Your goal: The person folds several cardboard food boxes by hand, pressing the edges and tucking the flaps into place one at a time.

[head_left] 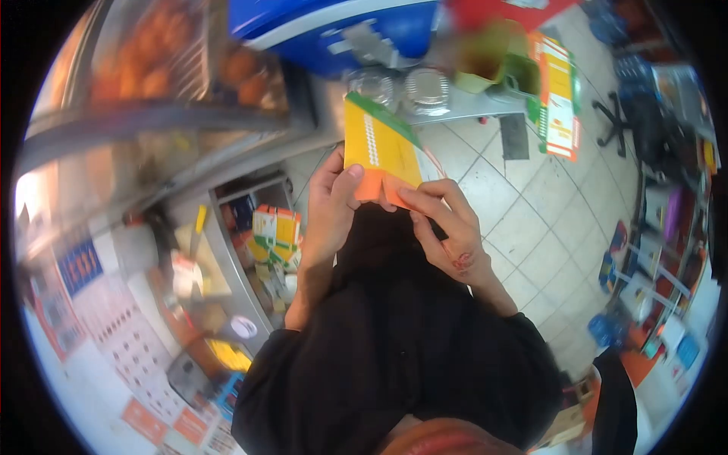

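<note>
Both hands grip a folding cardboard box (379, 148), yellow on its main panel with a green edge at the far end and orange flaps at the near end. My left hand (334, 199) is closed on the box's left near corner, its thumb pressed on the orange flap. My right hand (449, 226) pinches the orange flap on the right, the fingers bent over it. A gap shows between the two orange flaps. The box is held up in front of my chest, tilted, and its underside is hidden.
Clear plastic containers (427, 89) stand on a counter below a blue cooler box (334, 34). More printed cartons (560, 98) hang at its right end. At left are a glass display case (178, 125) and an open drawer with cartons (277, 227). A knife (199, 225) lies nearby.
</note>
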A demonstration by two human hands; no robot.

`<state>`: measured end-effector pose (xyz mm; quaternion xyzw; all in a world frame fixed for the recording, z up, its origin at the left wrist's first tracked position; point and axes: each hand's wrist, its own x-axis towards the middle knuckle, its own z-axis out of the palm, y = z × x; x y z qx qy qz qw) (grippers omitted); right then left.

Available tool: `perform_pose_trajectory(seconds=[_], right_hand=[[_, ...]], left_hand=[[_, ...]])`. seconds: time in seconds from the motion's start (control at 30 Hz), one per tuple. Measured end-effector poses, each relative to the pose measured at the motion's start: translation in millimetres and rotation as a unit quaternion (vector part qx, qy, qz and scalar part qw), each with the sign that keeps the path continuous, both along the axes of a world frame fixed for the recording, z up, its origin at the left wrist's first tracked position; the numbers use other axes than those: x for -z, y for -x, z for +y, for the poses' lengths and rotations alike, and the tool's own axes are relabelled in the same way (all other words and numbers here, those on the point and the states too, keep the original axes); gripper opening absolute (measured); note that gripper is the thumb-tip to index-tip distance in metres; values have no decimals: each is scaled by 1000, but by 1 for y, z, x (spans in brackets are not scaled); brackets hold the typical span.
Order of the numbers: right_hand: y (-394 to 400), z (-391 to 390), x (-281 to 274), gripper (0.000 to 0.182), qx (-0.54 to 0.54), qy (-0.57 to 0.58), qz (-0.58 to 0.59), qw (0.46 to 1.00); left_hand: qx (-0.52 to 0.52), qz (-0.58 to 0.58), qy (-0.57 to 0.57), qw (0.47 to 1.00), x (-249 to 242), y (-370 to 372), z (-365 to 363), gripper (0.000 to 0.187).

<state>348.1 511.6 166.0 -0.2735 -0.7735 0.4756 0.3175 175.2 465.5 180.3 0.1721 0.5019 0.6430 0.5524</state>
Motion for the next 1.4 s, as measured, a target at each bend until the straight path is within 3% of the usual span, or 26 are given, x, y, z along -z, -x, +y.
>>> perform_pose_trajectory(seconds=[0.07, 0.17, 0.2, 0.27, 0.33, 0.4, 0.47, 0.67, 0.8, 0.87, 0.93, 1.03, 1.23, 1.33, 1.37, 1.4], right_hand=[[24, -5, 1, 31, 15, 58, 51, 997], [54, -9, -3, 22, -44, 71, 84, 993], [62, -11, -1, 22, -71, 72, 85, 991], [75, -15, 6, 14, -80, 68, 29, 994], [96, -26, 4, 10, -98, 59, 24, 993], [116, -39, 2, 9, -130, 114, 82, 982], [136, -62, -1, 7, -175, 127, 73, 974], [191, -150, -3, 9, -284, 121, 90, 947], [217, -208, -11, 8, -346, 66, 88, 932], [231, -229, -12, 8, -391, 52, 95, 914], [235, -247, -8, 10, -427, 68, 85, 898], [249, -281, -4, 10, -489, 49, 93, 866], [269, -322, -1, 11, -512, -53, 11, 857], [285, -339, 16, 16, -500, -81, 55, 860], [290, -338, 20, 24, -510, -117, 70, 849], [293, -340, 27, 24, -521, -119, 71, 842]], left_hand=[[-2, 19, -13, 1000, 12, 14, -27, 26], [-111, 53, -8, 992, 9, 21, -57, 21], [-138, 56, -8, 989, 9, 25, -69, 21], [-202, 173, -10, 964, 10, 38, -96, 18], [-286, 191, -21, 939, 14, 41, -116, 12], [-319, 490, -13, 811, 26, 47, -136, 10], [-375, 485, 12, 790, 23, 48, -157, 8], [-411, 359, -21, 838, 10, 66, -240, 9], [-453, 326, -39, 829, 9, 77, -314, 9], [-444, 250, -39, 859, 15, 80, -343, 9], [-430, 248, -30, 868, 10, 81, -373, 11], [-480, 320, -35, 816, 18, 86, -410, 13], [-480, 354, 42, 801, 28, 81, -444, 20], [-535, 318, 7, 782, 27, 75, -445, 26], [-550, 381, 50, 741, 30, 75, -444, 23], [-561, 380, 53, 733, 31, 72, -443, 23]])
